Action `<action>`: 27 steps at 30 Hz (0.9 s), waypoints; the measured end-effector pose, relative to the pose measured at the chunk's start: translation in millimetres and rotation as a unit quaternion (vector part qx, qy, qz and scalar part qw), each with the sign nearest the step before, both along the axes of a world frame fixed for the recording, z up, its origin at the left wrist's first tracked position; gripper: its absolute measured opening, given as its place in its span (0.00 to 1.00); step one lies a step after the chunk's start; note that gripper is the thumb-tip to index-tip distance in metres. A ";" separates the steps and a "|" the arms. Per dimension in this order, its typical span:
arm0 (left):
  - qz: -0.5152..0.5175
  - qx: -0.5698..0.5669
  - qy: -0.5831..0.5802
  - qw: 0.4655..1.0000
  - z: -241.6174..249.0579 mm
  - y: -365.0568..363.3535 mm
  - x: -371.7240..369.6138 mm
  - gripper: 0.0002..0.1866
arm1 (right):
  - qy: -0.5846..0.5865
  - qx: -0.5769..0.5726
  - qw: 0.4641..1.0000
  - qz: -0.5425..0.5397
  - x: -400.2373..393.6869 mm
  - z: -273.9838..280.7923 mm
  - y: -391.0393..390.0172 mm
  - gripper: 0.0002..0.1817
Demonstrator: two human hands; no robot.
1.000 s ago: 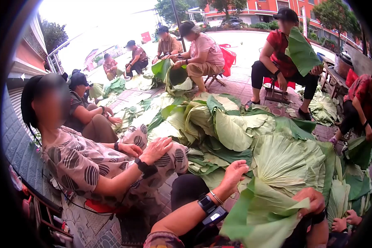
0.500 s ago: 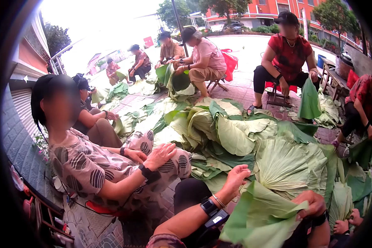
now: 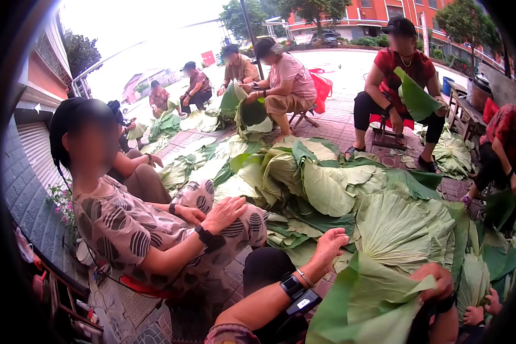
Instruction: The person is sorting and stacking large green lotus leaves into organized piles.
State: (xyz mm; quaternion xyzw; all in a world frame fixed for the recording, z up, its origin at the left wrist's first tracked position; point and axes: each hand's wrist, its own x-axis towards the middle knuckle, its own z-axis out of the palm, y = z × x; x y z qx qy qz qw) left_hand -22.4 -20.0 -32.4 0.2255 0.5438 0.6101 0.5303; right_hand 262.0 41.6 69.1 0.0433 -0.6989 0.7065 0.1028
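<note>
My left hand (image 3: 329, 247) is raised near the bottom centre with its fingers loosely extended and nothing in it. A watch and a bangle are on that wrist. At the lower right, my right hand (image 3: 436, 282) grips the edge of a large green leaf (image 3: 368, 304), which hangs in front of me. Part of that hand is hidden behind the leaf. Beyond it lies a stack of broad, pale green leaves (image 3: 404, 229), veins showing, beside a long heap of leaves (image 3: 327, 186).
A seated person in a patterned shirt (image 3: 117, 221) is close on the left. Other people sit around the heap, including one in red (image 3: 404, 74) holding a leaf. Another person's hands (image 3: 483, 309) show at the lower right edge. A wooden bench (image 3: 467, 112) stands at right.
The person in red has raised a leaf from beside the knee to chest height. The leaf in my right hand has shifted slightly; my left hand has barely moved.
</note>
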 end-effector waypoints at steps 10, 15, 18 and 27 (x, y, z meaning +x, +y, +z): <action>-0.004 -0.005 0.000 1.000 2.1 0.5 1.2 0.19 | -0.231 0.341 0.907 -0.083 -34.1 13.2 -12.4 0.10; 0.000 -0.006 0.000 1.000 1.8 0.3 1.0 0.19 | 0.135 -0.098 0.986 0.021 -11.1 -6.3 -3.2 0.13; 0.003 -0.006 -0.001 1.000 -5.2 2.9 0.0 0.19 | 0.067 -0.172 0.979 -0.083 -3.5 -13.3 -7.9 0.10; -0.007 0.028 -0.003 1.000 -8.7 3.8 -2.7 0.19 | -0.190 0.337 0.918 -0.083 -32.8 5.1 -9.1 0.10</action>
